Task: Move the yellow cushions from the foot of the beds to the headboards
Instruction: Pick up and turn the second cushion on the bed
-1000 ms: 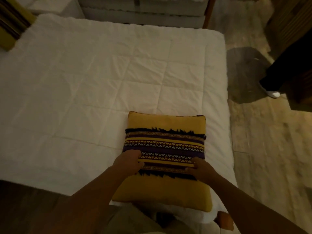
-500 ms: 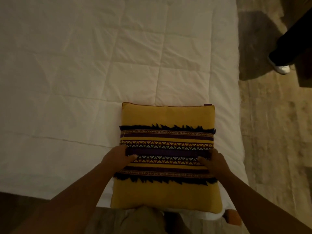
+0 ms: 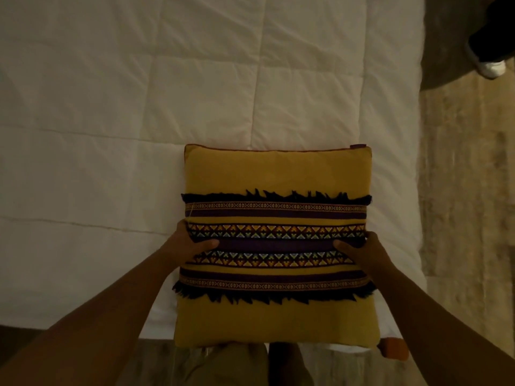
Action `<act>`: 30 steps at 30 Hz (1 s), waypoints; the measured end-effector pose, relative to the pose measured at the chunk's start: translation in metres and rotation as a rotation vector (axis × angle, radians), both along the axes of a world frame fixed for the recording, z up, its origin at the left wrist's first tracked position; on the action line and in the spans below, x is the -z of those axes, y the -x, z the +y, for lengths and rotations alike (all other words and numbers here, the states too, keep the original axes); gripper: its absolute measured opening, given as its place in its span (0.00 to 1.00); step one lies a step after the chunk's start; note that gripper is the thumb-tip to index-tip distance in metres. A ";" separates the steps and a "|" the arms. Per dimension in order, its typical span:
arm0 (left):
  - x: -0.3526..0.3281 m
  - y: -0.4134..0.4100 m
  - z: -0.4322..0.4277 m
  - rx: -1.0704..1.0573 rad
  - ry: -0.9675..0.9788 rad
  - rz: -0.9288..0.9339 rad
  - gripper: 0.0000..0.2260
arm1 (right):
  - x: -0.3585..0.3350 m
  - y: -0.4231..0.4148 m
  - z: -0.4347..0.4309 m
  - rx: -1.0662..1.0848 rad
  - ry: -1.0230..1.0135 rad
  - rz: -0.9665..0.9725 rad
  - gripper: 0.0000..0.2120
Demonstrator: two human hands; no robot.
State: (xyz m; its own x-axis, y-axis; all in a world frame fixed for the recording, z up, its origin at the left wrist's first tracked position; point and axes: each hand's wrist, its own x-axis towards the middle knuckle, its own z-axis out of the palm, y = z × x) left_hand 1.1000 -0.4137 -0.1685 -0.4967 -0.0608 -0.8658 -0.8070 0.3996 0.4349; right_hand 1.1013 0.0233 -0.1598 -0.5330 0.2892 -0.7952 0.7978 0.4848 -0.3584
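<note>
The yellow cushion sits between the two hands, its patterned face turned up toward the camera. The left hand grips its left edge at the woven band. The thumb lies across the front and the fingers are tucked out of sight behind. The right hand grips the right edge at the same height in the same way. Most of the cushion's plain yellow top extends beyond the hands over the white quilted bed, while its near edge reaches past the bed's foot toward the person. Whether it rests on the quilt or is held clear of it cannot be told. To the right of the right hand runs the floor, with another person's white shoe well beyond.
</note>
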 end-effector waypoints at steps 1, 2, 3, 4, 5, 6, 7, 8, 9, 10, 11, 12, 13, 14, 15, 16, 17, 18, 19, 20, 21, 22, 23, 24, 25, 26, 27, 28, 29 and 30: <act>0.002 -0.001 -0.001 -0.059 -0.047 -0.003 0.58 | 0.002 0.000 0.001 0.021 0.042 -0.013 0.45; 0.003 -0.002 -0.001 -0.104 -0.093 0.002 0.57 | 0.003 -0.001 0.001 0.049 0.074 -0.020 0.45; 0.004 -0.003 0.000 -0.138 -0.136 0.015 0.55 | 0.004 -0.002 0.002 0.081 0.099 -0.020 0.44; 0.004 -0.003 0.002 -0.165 -0.168 0.034 0.52 | 0.003 -0.003 0.003 0.113 0.118 -0.013 0.43; 0.002 -0.004 0.003 -0.190 -0.190 0.052 0.50 | 0.002 -0.004 0.002 0.140 0.135 0.004 0.42; -0.002 -0.005 0.005 -0.216 -0.205 0.066 0.49 | -0.003 -0.004 0.001 0.162 0.153 0.035 0.39; -0.005 -0.007 0.006 -0.241 -0.215 0.075 0.47 | -0.008 -0.005 -0.001 0.174 0.173 0.074 0.36; -0.009 -0.008 0.008 -0.262 -0.226 0.081 0.45 | -0.014 -0.006 -0.003 0.175 0.193 0.114 0.32; -0.013 -0.010 0.009 -0.281 -0.238 0.083 0.45 | -0.021 -0.006 -0.004 0.169 0.209 0.150 0.30; -0.017 -0.012 0.011 -0.299 -0.246 0.083 0.45 | -0.027 -0.006 -0.006 0.162 0.221 0.175 0.28; -0.022 -0.013 0.013 -0.316 -0.249 0.086 0.46 | -0.033 -0.005 -0.007 0.153 0.232 0.193 0.26; -0.028 -0.014 0.014 -0.327 -0.249 0.094 0.47 | -0.038 -0.004 -0.009 0.146 0.245 0.207 0.25; -0.033 -0.015 0.015 -0.334 -0.252 0.104 0.47 | -0.045 -0.003 -0.011 0.141 0.258 0.218 0.24; -0.039 -0.015 0.016 -0.339 -0.255 0.116 0.47 | -0.050 0.000 -0.012 0.139 0.266 0.227 0.22; -0.045 -0.014 0.016 -0.345 -0.255 0.130 0.47 | -0.056 0.003 -0.013 0.134 0.271 0.239 0.21; -0.052 -0.012 0.015 -0.352 -0.255 0.152 0.46 | -0.062 0.008 -0.014 0.126 0.273 0.255 0.20; -0.058 -0.010 0.015 -0.360 -0.256 0.182 0.44 | -0.069 0.014 -0.015 0.114 0.273 0.269 0.20; -0.065 -0.007 0.015 -0.365 -0.258 0.218 0.42 | -0.075 0.021 -0.016 0.100 0.275 0.280 0.20; -0.071 -0.003 0.015 -0.365 -0.259 0.253 0.40 | -0.082 0.030 -0.016 0.082 0.276 0.290 0.20; -0.077 0.000 0.015 -0.365 -0.265 0.282 0.38 | -0.088 0.038 -0.016 0.058 0.276 0.306 0.19; -0.082 0.004 0.016 -0.374 -0.278 0.302 0.36 | -0.094 0.048 -0.016 0.033 0.266 0.325 0.17; -0.086 0.006 0.019 -0.401 -0.294 0.311 0.34 | -0.099 0.059 -0.016 0.009 0.246 0.342 0.17; -0.089 0.008 0.021 -0.448 -0.307 0.314 0.32 | -0.104 0.071 -0.016 -0.010 0.220 0.352 0.17; -0.092 0.008 0.024 -0.505 -0.316 0.310 0.30 | -0.107 0.085 -0.017 -0.024 0.188 0.356 0.20; -0.093 0.008 0.029 -0.561 -0.322 0.302 0.29 | -0.110 0.099 -0.018 -0.044 0.157 0.356 0.24; -0.092 0.005 0.034 -0.607 -0.331 0.293 0.29 | -0.112 0.113 -0.019 -0.072 0.130 0.358 0.26; -0.090 0.003 0.039 -0.646 -0.342 0.287 0.29 | -0.113 0.127 -0.020 -0.108 0.109 0.362 0.28; -0.087 -0.001 0.044 -0.680 -0.359 0.282 0.30 | -0.114 0.140 -0.021 -0.143 0.090 0.367 0.28; -0.083 -0.005 0.050 -0.715 -0.374 0.274 0.31 | -0.115 0.151 -0.023 -0.168 0.075 0.370 0.29; -0.079 -0.010 0.056 -0.750 -0.383 0.267 0.32 | -0.116 0.160 -0.026 -0.179 0.061 0.376 0.29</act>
State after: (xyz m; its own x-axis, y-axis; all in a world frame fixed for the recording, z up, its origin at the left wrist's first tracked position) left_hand 1.1095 -0.3578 -0.0894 -0.6311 -0.1813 -0.7542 -0.6506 -0.4058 0.6419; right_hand 0.9418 -0.0024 -0.0439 -0.8272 0.1243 -0.5480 0.5107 0.5731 -0.6409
